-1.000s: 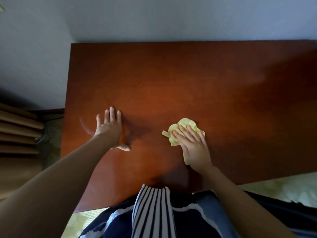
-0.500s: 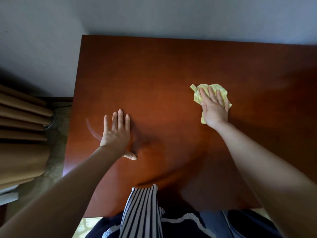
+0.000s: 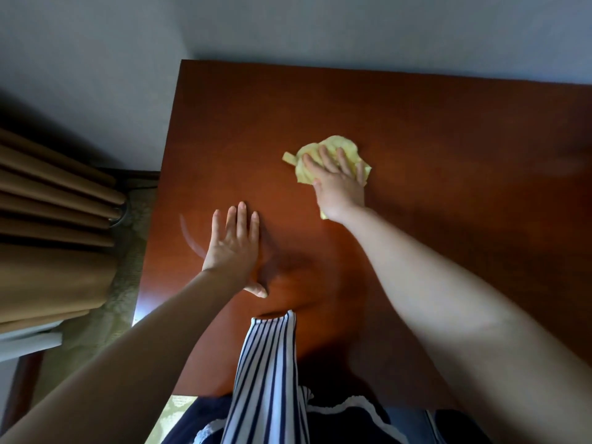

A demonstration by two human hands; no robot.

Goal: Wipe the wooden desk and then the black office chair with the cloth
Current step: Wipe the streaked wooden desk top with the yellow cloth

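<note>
From the head view, the reddish-brown wooden table (image 3: 448, 139) fills most of the frame, its far edge against a pale grey wall (image 3: 320, 27).

The yellow cloth (image 3: 341, 145) lies crumpled on the table top, a little past the middle towards the far edge and well in from the left edge. The right hand (image 3: 339, 187) lies flat on top of it, palm down. Its fingers (image 3: 324, 159) are straight and spread apart across the cloth, pressing it to the wood rather than curling round it. Cloth shows beyond the fingertips, on both sides of the hand, and as a small corner by the wrist. The right forearm reaches in from the lower right.

The left hand (image 3: 232, 248) rests flat on the bare table nearer the person and to the left of the cloth, well apart from it. Its fingers (image 3: 242, 216) are straight and close together, with the thumb stretched out to the side along the wood; it holds nothing. A faint pale curved mark (image 3: 189, 238) shows on the table just left of this hand.

A navy-and-white striped garment (image 3: 269, 373) hangs over the near edge of the table between the two arms. To the left of the table, tan curtain folds (image 3: 54, 219) hang above a pale patterned carpet (image 3: 128, 283).
</note>
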